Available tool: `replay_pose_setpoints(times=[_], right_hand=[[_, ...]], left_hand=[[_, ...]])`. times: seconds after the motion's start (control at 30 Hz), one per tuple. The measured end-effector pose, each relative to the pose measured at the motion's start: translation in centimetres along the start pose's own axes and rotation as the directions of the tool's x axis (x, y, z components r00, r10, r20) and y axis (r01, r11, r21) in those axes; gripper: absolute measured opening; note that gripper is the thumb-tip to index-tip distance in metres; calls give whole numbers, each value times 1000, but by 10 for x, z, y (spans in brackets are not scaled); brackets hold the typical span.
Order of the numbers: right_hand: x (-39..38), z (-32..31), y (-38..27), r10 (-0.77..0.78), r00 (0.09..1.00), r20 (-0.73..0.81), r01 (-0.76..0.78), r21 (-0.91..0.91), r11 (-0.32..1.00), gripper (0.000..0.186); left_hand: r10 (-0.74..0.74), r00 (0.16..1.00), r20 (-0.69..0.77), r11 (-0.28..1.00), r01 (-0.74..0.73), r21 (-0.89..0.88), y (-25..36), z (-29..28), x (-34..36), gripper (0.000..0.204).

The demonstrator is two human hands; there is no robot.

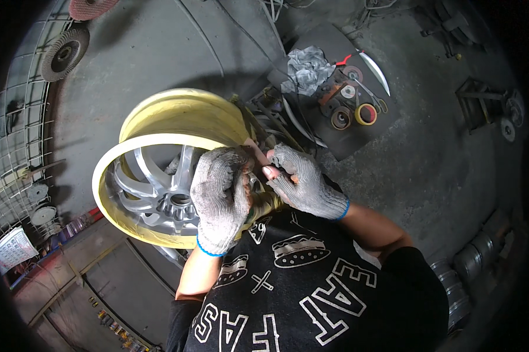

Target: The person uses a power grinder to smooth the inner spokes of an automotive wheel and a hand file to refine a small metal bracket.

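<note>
A silver alloy wheel (176,202) with yellow masking tape over its rim and barrel stands tilted before me. My left hand (220,190), in a worn grey knit glove, is curled closed over the wheel's right side; its fingertips are mostly hidden, so what they hold does not show. Just right of it, my right hand (306,183), in a matching torn glove with bare thumb tip, pinches a small pinkish strip (256,152). The strip slants up between the two hands beside the taped rim. Its material is unclear.
A dark board (358,138) on the floor at upper right holds a crumpled grey cloth (307,69), tape rolls (366,114), scissors (374,97) and abrasive discs. At left, flap discs (65,54) hang on a wire rack (26,111). More wheels (472,258) stand lower right.
</note>
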State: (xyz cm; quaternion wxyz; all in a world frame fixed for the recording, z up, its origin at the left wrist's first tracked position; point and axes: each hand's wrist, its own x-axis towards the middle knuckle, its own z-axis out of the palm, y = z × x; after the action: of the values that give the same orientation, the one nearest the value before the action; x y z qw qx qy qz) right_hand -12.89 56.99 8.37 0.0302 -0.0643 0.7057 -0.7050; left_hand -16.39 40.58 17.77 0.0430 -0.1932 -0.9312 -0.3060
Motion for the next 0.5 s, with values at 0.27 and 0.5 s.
replay_pose_setpoints(times=[0.27, 0.5], right_hand=[[8, -1, -13, 21, 1000, 19, -21, 11, 1000, 16], [-10, -1, 3, 34, 996, 85, -34, -4, 999, 16]], left_hand=[[-31, 1000, 2, 999, 31, -35, -4, -3, -2, 20], [-334, 941, 45, 896, 332, -296, 6, -8, -7, 15]])
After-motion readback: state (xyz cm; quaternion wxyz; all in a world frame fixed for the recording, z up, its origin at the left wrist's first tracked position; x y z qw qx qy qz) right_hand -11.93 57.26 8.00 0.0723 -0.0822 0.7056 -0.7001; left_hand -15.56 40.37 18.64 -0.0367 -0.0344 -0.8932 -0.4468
